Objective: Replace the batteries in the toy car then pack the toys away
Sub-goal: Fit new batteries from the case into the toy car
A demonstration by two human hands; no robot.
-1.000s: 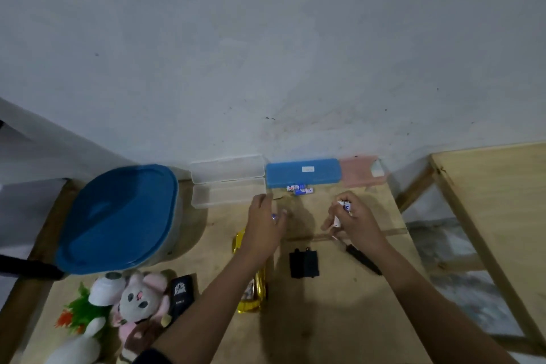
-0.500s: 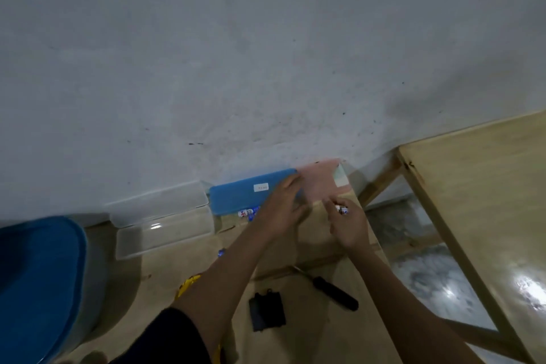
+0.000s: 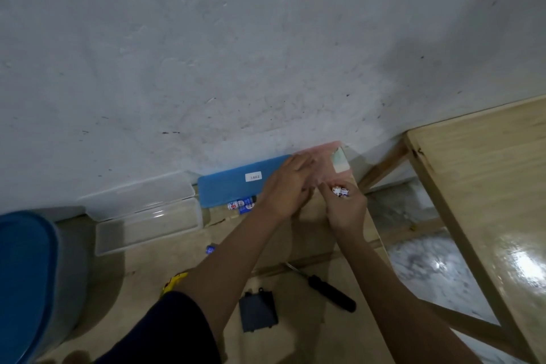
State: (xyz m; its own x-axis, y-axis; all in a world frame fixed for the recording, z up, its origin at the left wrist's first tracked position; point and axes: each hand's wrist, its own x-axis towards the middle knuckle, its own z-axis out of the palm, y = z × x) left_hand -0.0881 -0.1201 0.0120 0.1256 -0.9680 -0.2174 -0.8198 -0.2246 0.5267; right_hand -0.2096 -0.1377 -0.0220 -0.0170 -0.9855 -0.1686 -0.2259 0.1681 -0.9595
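My right hand (image 3: 344, 205) pinches two small batteries (image 3: 339, 190) with white and red labels. My left hand (image 3: 285, 186) rests on the near edge of a pink translucent case (image 3: 331, 156) by the wall; whether it grips the case I cannot tell. A blue case (image 3: 227, 183) lies left of it, with two blue-labelled batteries (image 3: 240, 204) at its front edge. Another battery (image 3: 210, 248) lies alone on the table. Only a yellow corner of the toy car (image 3: 174, 281) shows beside my left arm. A black battery cover (image 3: 258, 312) and a black-handled screwdriver (image 3: 328, 289) lie near me.
An open clear plastic case (image 3: 147, 220) sits left of the blue case. A grey tub with a blue lid (image 3: 26, 284) stands at the left edge. A second wooden table (image 3: 487, 186) stands to the right across a gap showing marble floor. A grey wall backs the table.
Both hands moved from the table's middle to the pink case at the back right. The view swung right, so the plush toys left the frame.
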